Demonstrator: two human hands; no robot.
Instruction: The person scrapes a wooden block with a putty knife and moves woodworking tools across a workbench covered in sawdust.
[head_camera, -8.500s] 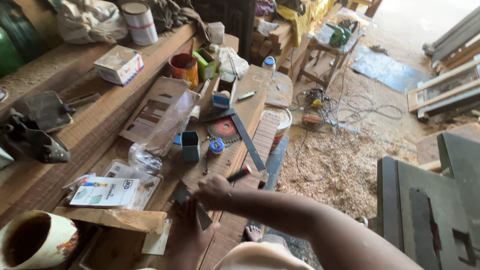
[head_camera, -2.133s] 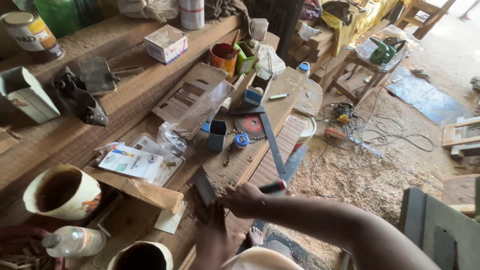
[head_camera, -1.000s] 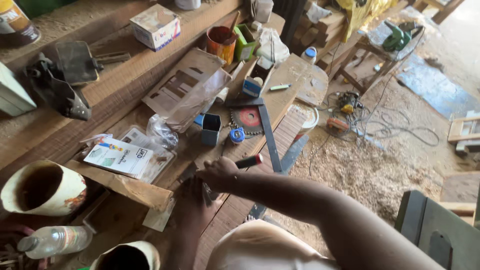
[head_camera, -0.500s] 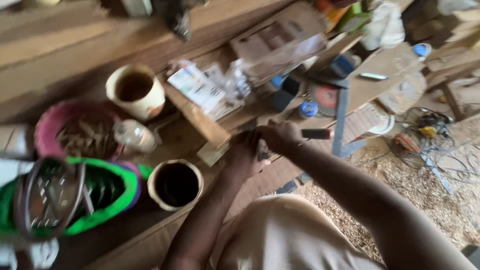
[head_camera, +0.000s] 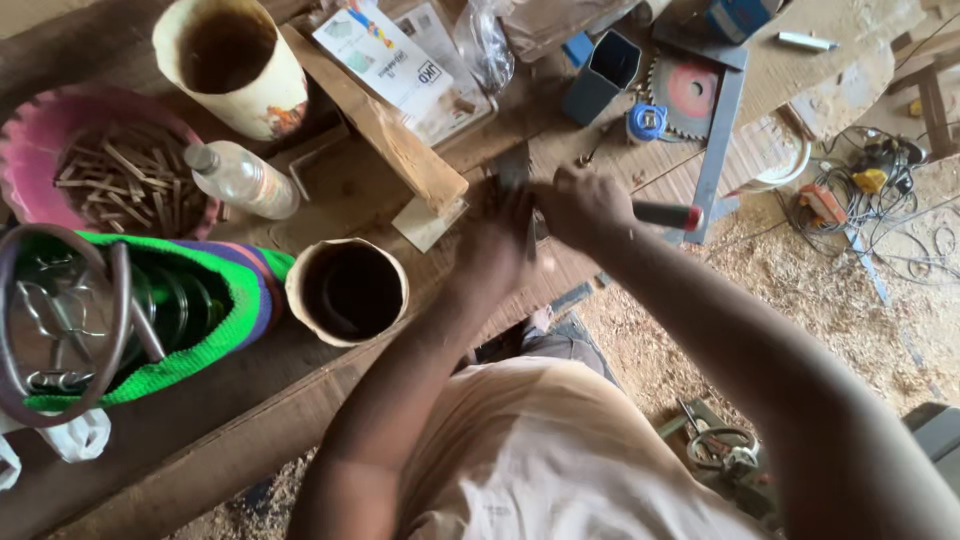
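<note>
Sticks are lying in the pink basket (head_camera: 30, 150) far left. Mid-bench, the left hand (head_camera: 497, 245) is pressing, fingers together, on a dark flat piece (head_camera: 512, 170), steadying it; the right hand (head_camera: 580, 205) is gripping a red-ended tool (head_camera: 668, 215) beside it.

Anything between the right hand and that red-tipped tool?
Nothing visible. The right hand is already closed around the red-tipped tool, whose end sticks out past the fist; the left hand sits close beside it, blurred.
</note>
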